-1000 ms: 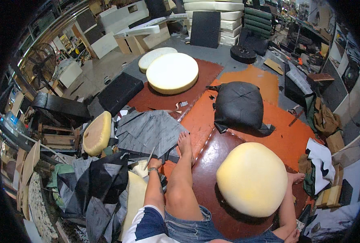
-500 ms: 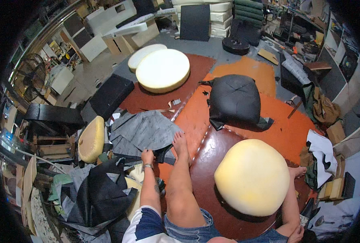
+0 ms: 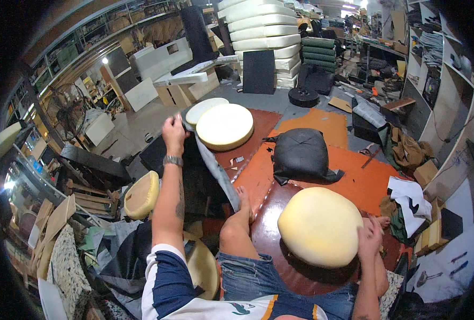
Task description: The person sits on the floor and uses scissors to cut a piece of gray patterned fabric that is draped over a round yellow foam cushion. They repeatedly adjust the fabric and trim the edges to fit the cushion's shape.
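Note:
My left hand (image 3: 174, 133) is raised at arm's length, fingers closed on the upper edge of a black sheet of upholstery fabric with a grey back (image 3: 214, 166). The sheet hangs down toward my bare left foot (image 3: 243, 197), its dark side filling the space under my arm. Between my legs rests a rounded, pale yellow foam cushion (image 3: 320, 226). My right hand (image 3: 371, 237) is at the cushion's right side, fingers up and slightly apart, with nothing visible in them; whether it touches the foam I cannot tell.
A black covered cushion (image 3: 300, 154) and two round foam discs (image 3: 225, 126) lie ahead on the brown and orange floor sheets (image 3: 269, 128). Left are a foam-padded seat (image 3: 142, 196) and wooden frames (image 3: 90, 197). Stacked white cushions (image 3: 263, 32) stand behind; white shelving (image 3: 455, 106) lines the right.
My left hand has lifted the fabric sheet from the floor, up and away from me. My right hand has come up from beside my right knee to the foam cushion. The view has tilted up.

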A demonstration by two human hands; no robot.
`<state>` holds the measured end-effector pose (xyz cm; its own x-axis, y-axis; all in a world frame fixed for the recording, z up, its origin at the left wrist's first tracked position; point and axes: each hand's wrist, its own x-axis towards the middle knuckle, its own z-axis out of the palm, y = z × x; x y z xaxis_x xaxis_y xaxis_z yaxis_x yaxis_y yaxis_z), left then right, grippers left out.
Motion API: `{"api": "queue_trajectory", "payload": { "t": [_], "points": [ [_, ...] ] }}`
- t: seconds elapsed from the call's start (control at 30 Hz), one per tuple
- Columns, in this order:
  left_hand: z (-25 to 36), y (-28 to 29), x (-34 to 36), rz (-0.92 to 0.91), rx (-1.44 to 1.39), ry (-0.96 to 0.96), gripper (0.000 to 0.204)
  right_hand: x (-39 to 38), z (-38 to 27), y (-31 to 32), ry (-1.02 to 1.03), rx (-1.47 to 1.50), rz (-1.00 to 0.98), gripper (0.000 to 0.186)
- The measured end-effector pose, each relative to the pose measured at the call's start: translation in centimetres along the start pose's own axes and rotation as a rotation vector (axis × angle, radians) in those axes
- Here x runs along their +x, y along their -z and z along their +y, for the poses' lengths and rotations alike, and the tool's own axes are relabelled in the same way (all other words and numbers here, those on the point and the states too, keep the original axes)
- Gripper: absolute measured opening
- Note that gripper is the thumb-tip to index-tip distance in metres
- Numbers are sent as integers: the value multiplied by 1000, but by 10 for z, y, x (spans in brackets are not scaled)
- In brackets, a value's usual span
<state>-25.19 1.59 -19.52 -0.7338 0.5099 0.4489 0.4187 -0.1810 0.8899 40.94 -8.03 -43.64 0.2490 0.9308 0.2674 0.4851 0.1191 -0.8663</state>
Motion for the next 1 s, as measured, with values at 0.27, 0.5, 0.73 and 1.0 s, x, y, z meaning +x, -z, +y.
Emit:
{"api": "queue_trajectory", "payload": {
  "t": [0.27, 0.5, 0.73, 1.0],
  "points": [
    [244, -20, -51, 101, -221, -778, 34, 1, -232, -77, 556, 40, -581, 113],
    [340, -13, -119, 263, -189, -1089, 29, -9, -265, -114, 606, -259, -87, 114],
    [334, 1, -121, 27, -432, -873, 33, 128, -231, 0, 753, -572, 452, 19],
    [290, -2, -70, -7, -80, -676, 28, 175, -300, 169, 964, -975, 823, 37]
  ]
}}
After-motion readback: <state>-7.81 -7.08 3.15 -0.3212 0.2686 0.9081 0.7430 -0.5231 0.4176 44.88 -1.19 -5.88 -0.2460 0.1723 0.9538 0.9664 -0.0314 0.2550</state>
